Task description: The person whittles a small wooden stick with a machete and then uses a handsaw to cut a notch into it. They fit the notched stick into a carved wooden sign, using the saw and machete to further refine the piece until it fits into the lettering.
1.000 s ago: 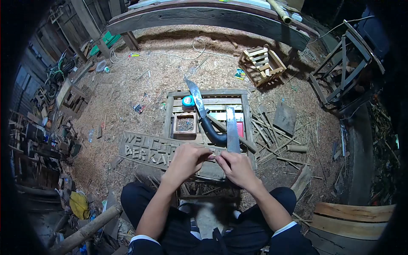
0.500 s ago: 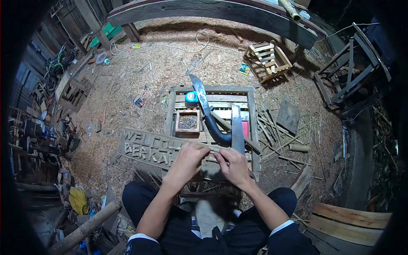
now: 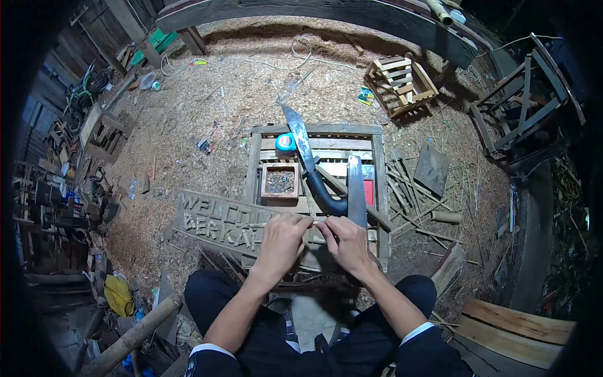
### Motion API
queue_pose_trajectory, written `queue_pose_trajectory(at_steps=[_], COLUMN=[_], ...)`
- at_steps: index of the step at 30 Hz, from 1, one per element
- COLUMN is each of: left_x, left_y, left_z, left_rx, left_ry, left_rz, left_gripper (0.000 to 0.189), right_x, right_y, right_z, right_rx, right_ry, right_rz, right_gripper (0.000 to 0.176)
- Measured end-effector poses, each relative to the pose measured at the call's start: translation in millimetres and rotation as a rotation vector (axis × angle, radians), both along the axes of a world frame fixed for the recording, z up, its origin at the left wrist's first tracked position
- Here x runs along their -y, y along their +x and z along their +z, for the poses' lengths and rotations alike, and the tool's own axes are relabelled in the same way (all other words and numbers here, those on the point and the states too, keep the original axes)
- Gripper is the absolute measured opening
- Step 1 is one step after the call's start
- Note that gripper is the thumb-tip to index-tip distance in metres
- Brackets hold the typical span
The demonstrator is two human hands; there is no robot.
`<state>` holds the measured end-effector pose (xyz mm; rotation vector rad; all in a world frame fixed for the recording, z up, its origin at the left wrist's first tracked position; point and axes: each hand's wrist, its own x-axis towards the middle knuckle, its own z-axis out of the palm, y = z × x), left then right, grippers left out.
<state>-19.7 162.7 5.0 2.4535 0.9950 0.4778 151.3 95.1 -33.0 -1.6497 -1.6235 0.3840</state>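
My left hand (image 3: 282, 240) and my right hand (image 3: 347, 244) are close together over the near edge of a slatted wooden table (image 3: 253, 151). Both have their fingers pinched on a thin wooden strip (image 3: 256, 225), which passes between them and pokes out left of my left hand. Beneath and left of that hand lies a board with raised letters (image 3: 217, 220), partly covered by it. A saw-like flat metal blade (image 3: 356, 188) lies just beyond my right hand. Beside it rests a machete (image 3: 300, 138) with a curved black handle.
On the table are a teal tape measure (image 3: 286, 142) and a small wooden box of metal bits (image 3: 281, 180). A slatted crate (image 3: 400, 88) stands on the shavings-covered floor. Sticks and a dark board (image 3: 431, 171) lie at right; a long beam (image 3: 314, 14) spans the back.
My hands have come slightly closer together along the thin wooden strip, still pinching it. The view has shifted a little; the tools on the table keep their places.
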Motion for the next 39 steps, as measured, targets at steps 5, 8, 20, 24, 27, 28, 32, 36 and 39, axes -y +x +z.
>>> queue_pose_trajectory(at_steps=[5, 8, 20, 24, 27, 28, 32, 36, 39], left_x=[2.6, 4.4, -10.6, 6.2, 19.6, 23.1, 26.4, 30.0, 35.5], left_y=[4.9, 8.8, 22.2, 31.7, 42.6, 45.4, 45.9, 41.2, 40.2], left_z=[-10.7, -11.5, 15.2, 17.8, 12.5, 13.2, 12.7, 14.0, 24.8], left_rx=[0.003, -0.006, 0.320, 0.505, 0.601, 0.664, 0.628, 0.654, 0.641], left_ry=[0.014, 0.047, -0.321, -0.628, -0.621, -0.687, -0.702, -0.855, -0.905], left_rz=[0.014, 0.033, -0.007, 0.014, 0.030, 0.103, 0.040, -0.008, 0.019], left_gripper=[0.041, 0.036, 0.018, 0.021, 0.021, 0.021, 0.017, 0.024, 0.016], right_x=[0.4, 1.3, -5.2, 6.7, 11.3, 9.1, 16.1, 26.4, 32.6], right_y=[-0.7, -0.2, 41.3, 34.9, 31.9, 27.2, 35.8, 47.6, 53.4], right_z=[-7.4, -9.3, 20.5, 27.4, 42.6, 31.4, 41.4, 43.8, 47.3], right_rx=[-0.020, -0.035, -0.766, -1.443, -1.451, -1.289, -1.190, -1.134, -1.195], right_ry=[-0.031, -0.049, -0.286, -0.448, -0.467, -0.265, -0.141, -0.172, -0.205], right_rz=[-0.038, -0.047, 0.165, 0.346, 0.213, 0.145, 0.083, 0.185, 0.198], right_gripper=[0.023, 0.024, 0.030, 0.029, 0.029, 0.028, 0.024, 0.022, 0.020])
